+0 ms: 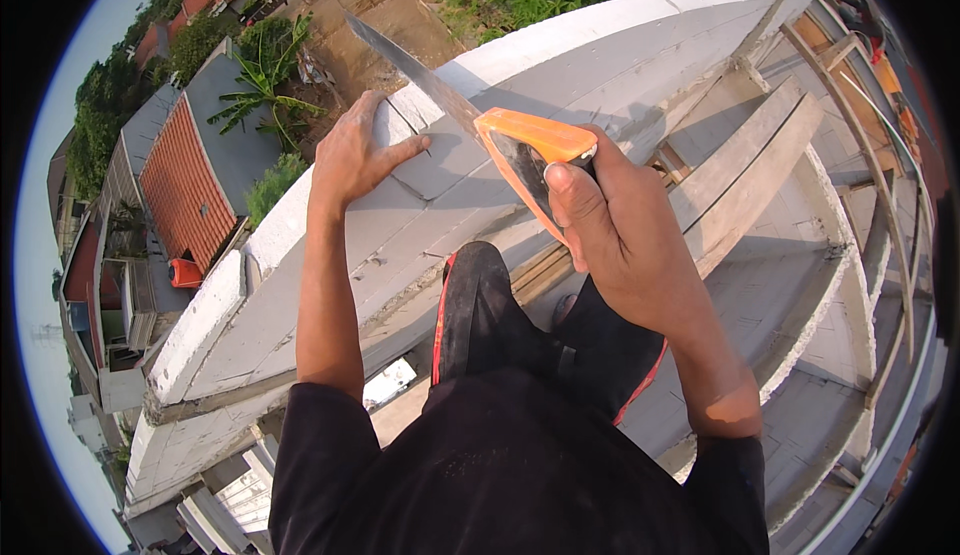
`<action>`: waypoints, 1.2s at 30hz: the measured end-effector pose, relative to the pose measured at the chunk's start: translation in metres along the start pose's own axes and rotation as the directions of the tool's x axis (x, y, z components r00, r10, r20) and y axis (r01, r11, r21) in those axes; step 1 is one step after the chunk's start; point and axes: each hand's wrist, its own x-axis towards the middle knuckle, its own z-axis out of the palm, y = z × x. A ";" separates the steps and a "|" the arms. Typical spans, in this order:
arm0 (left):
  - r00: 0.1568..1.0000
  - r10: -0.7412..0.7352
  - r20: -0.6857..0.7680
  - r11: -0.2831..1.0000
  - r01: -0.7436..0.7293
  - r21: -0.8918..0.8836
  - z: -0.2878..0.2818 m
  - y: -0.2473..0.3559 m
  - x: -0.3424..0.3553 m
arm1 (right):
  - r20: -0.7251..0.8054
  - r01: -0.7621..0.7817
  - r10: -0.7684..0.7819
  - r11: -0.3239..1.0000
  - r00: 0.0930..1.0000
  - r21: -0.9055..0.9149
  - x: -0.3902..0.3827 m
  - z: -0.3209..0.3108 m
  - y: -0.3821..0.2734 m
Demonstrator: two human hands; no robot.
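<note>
My right hand (625,225) is wrapped round the orange and black handle of a hand saw (540,127). The saw's metal blade (415,75) points away to the upper left and lies across the top of a light grey block wall (400,220), by a joint or cut line in it. It cannot be told how deep the blade sits. Left of the blade, my left hand (355,150) rests over the wall's top edge, its thumb stretched along the near face and its fingers over the far side, partly hidden.
Wooden planks (745,170) lie to the right, beside lower block walls (845,245). Beyond the wall the ground drops well below, with a red tiled roof (188,180), a banana plant (265,90) and bare soil (385,30). My legs (480,305) stand close to the wall's near face.
</note>
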 end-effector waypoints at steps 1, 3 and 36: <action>1.000 -0.005 0.003 1.000 0.005 0.004 -0.001 -0.002 -0.001 | 0.040 -0.038 0.037 0.999 0.999 0.017 0.006 0.001 -0.001; 1.000 -0.003 0.015 1.000 0.003 0.002 -0.001 -0.005 -0.003 | -0.010 0.011 -0.011 1.000 1.000 -0.006 -0.029 0.007 0.005; 0.998 0.057 -0.003 0.998 -0.056 0.032 0.005 -0.006 0.000 | -0.053 0.036 -0.034 0.999 0.998 0.028 -0.099 -0.007 0.033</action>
